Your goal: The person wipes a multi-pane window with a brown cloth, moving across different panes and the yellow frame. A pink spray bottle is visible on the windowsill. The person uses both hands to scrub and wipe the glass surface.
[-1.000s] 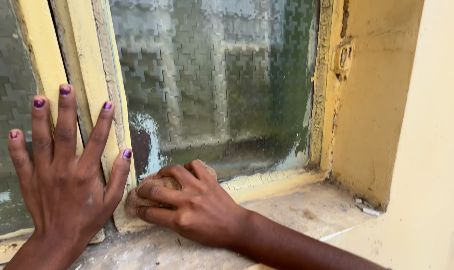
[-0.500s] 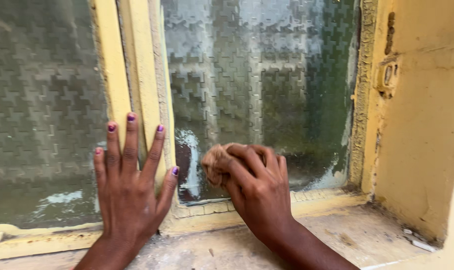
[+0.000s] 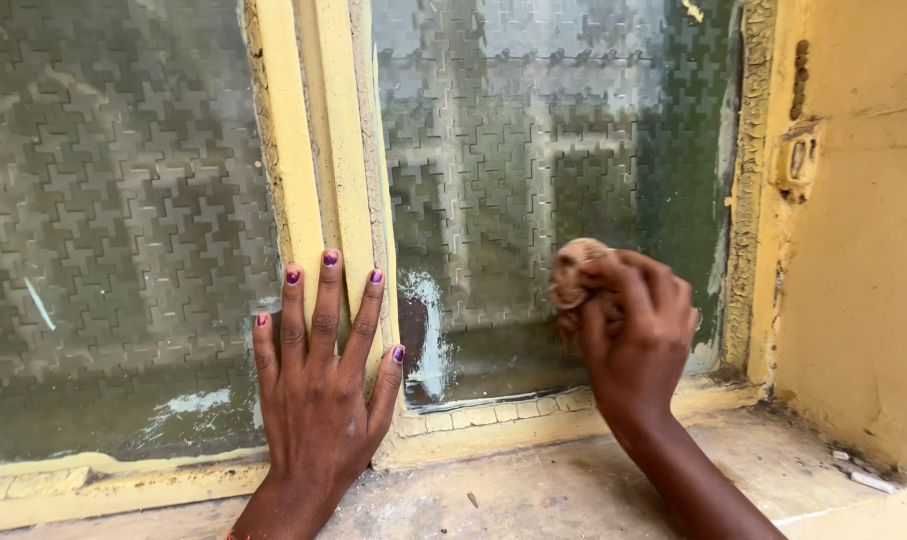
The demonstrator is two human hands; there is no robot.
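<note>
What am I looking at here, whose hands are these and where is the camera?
There is no machine here. The picture comes from a camera worn on a person's head, looking down at their own two bare hands in front of an old window.

The left hand, with purple-painted nails, lies flat with fingers spread against the yellow wooden frame post between two panes. The right hand has its grip closed on a small brownish wad, perhaps a rag or scrubber, pressed against the right pane of patterned frosted glass. That glass looks grimy, with white smears near its lower left corner.

Below runs a dusty stone sill, and a yellow wall stands at the right.
</note>
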